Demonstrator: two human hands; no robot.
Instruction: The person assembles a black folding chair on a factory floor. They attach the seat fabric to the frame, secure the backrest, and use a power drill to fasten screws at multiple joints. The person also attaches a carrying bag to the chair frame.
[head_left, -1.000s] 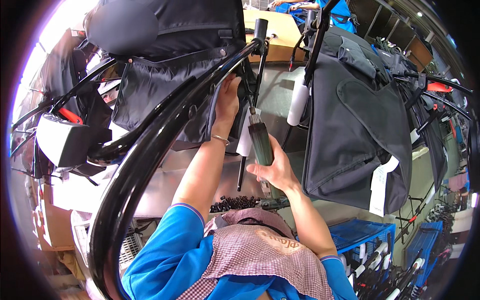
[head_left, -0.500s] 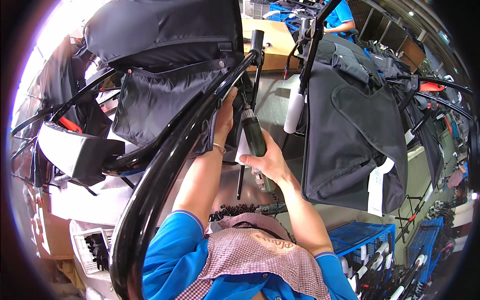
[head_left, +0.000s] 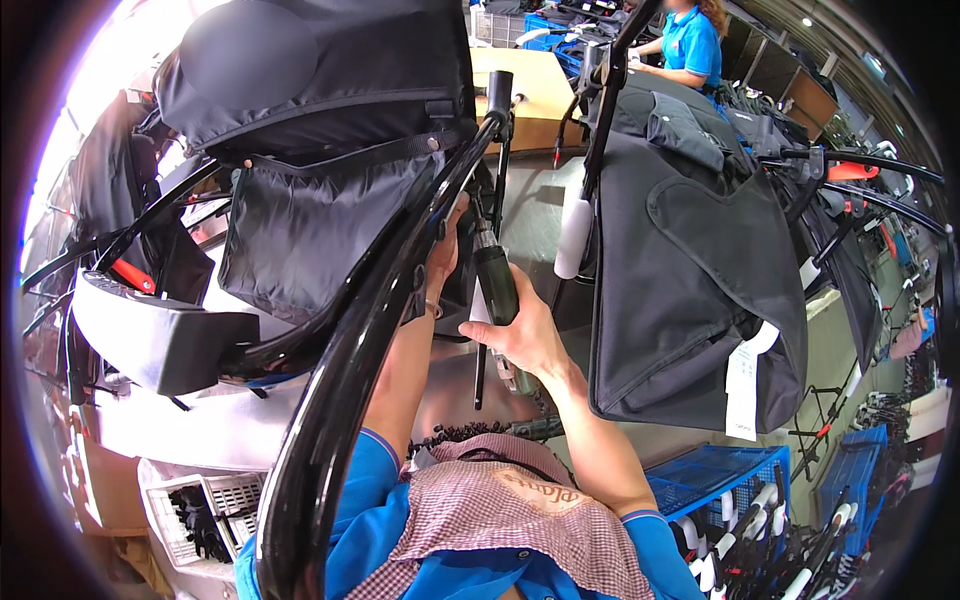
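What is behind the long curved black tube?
Behind the curved black tube, the left hand and the blue sleeve show partly. Some of the hand is covered, so what its fingers hold, if anything, cannot be seen.

A straight power screwdriver [head_left: 497, 280], dark green with a paler collar, slants in the right hand [head_left: 530, 328], its thin bit pointing far and slightly left; what its tip meets is unclear. To its left, a glossy black tubular frame [head_left: 340, 430] curves from near left to far right, partly hiding the left hand [head_left: 445, 245]. Beyond hangs a creased black fabric pouch [head_left: 320, 240], studded along its upper edge
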